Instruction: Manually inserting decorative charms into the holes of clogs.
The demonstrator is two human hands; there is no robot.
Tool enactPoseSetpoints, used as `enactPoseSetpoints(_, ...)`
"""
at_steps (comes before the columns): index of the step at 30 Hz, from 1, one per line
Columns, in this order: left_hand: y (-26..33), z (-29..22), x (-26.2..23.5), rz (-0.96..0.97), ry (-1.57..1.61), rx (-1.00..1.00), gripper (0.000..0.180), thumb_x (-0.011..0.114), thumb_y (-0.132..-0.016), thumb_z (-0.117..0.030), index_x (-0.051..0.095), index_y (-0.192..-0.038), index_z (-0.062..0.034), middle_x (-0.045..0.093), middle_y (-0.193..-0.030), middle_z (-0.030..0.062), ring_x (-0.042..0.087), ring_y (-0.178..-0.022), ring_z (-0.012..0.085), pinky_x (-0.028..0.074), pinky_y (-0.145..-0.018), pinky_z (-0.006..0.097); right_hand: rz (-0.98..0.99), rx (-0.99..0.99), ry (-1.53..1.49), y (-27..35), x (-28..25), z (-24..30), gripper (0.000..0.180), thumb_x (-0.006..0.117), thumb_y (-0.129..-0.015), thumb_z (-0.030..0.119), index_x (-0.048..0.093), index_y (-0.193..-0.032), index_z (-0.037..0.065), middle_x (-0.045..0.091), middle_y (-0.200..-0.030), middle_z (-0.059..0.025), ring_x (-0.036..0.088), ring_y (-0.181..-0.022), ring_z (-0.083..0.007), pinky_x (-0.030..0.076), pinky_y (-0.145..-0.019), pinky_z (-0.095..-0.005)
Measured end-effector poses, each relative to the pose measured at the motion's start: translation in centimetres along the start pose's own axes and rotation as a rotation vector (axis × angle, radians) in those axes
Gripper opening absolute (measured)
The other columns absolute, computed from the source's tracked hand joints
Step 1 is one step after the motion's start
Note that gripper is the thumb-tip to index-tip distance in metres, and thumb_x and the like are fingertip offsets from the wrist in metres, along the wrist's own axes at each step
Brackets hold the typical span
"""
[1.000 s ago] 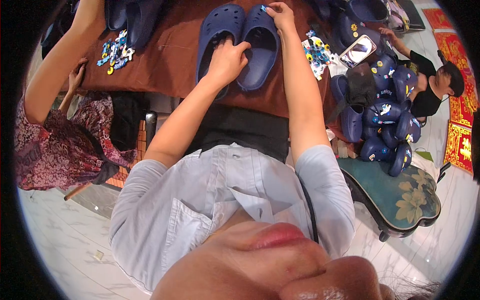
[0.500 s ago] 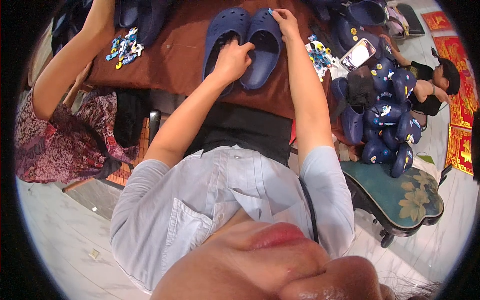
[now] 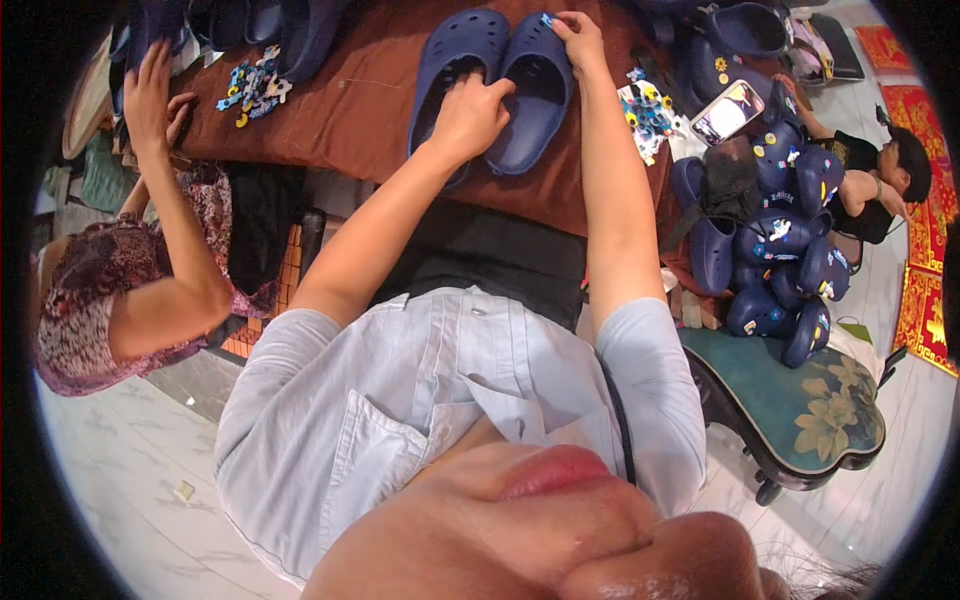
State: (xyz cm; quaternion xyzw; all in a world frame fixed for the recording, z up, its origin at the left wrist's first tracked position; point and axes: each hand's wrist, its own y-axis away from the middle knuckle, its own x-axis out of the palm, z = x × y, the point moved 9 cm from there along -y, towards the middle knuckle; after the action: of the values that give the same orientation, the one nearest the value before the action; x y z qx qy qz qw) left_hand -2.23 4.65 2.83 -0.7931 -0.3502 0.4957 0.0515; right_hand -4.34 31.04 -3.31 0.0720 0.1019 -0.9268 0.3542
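Two navy foam clogs lie side by side on the brown cloth, toes pointing away. My left hand point(image 3: 470, 118) reaches into the left clog point(image 3: 455, 40) and grips it by the inner side; its fingertips are hidden inside, and the thumb points toward the right clog point(image 3: 527, 128). At the right clog's toe, my right hand point(image 3: 582, 42) pinches a small blue shoe charm point(image 3: 547, 20) against the holed upper. Right of that forearm, a pile of mixed charms point(image 3: 650, 112) sits on the cloth.
Another charm pile point(image 3: 254, 88) lies left, near more clogs point(image 3: 308, 38). A phone point(image 3: 727, 112) rests right, by stacked decorated clogs point(image 3: 780, 240) above a green stool point(image 3: 790, 390). One co-worker's hand point(image 3: 148, 95) is at far left; another person point(image 3: 880, 175) is at far right.
My hands stay in nearly the same places on the clogs. The left co-worker's raised arm has come down and back, its hand now by the table's left end. The view has shifted slightly.
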Motion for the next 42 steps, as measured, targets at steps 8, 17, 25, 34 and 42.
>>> enactPoseSetpoints(8, 0.2, 0.7, 0.5, 0.020, -0.005, -0.015, 0.032, 0.065, -0.081, -0.009, 0.065, -0.112, -0.0126, 0.058, -0.095, 0.0270, 0.060, -0.088, 0.0442, 0.050, -0.078, 0.050, -0.132, -0.213, 0.363, 1.8, -0.5, 2.4, 0.035, 0.066, -0.089, 0.034, 0.068, -0.110, 0.007, 0.070, -0.107, -0.0196, 0.066, -0.103, -0.0372, 0.048, -0.093, -0.0429)
enactPoseSetpoints(17, 0.2, 0.6, 0.5, -0.003, 0.028, -0.003, 0.032, 0.063, -0.082, -0.009, 0.064, -0.113, -0.0129, 0.057, -0.094, 0.0260, 0.060, -0.089, 0.0447, 0.050, -0.079, 0.051, -0.369, -0.394, 0.596, 5.5, -6.6, 4.3, 0.026, 0.063, -0.089, 0.022, 0.067, -0.111, 0.009, 0.065, -0.104, -0.0192, 0.057, -0.102, -0.0418, 0.044, -0.091, -0.0486)
enactPoseSetpoints(25, 0.1, 0.4, 0.1, 0.009, 0.014, -0.007, 0.031, 0.063, -0.082, -0.010, 0.064, -0.113, -0.0124, 0.057, -0.093, 0.0259, 0.060, -0.089, 0.0448, 0.049, -0.079, 0.051, -0.293, -0.105, 0.993, 3.9, -15.6, 0.8, 0.026, 0.071, -0.082, 0.016, 0.073, -0.108, 0.020, 0.065, -0.109, -0.0148, 0.057, -0.106, -0.0399, 0.046, -0.093, -0.0486)
enactPoseSetpoints(34, 0.0, 0.3, 0.1, -0.012, 0.018, 0.022, 0.031, 0.064, -0.082, -0.011, 0.065, -0.113, -0.0128, 0.057, -0.092, 0.0258, 0.060, -0.089, 0.0442, 0.049, -0.081, 0.050, -0.094, -0.146, 1.023, 2.8, -16.1, 0.5, 0.025, 0.068, -0.081, 0.005, 0.074, -0.103, 0.012, 0.071, -0.100, -0.0173, 0.067, -0.096, -0.0353, 0.052, -0.086, -0.0433)
enactPoseSetpoints(42, 0.2, 0.9, 0.4, 0.042, 0.028, -0.026, 0.031, 0.064, -0.082, -0.011, 0.065, -0.113, -0.0143, 0.057, -0.091, 0.0256, 0.060, -0.089, 0.0439, 0.049, -0.081, 0.050, -0.115, -0.169, 0.773, 5.4, -18.5, 3.9, 0.020, 0.069, -0.081, 0.010, 0.073, -0.100, 0.006, 0.072, -0.093, -0.0152, 0.070, -0.088, -0.0285, 0.053, -0.081, -0.0368)
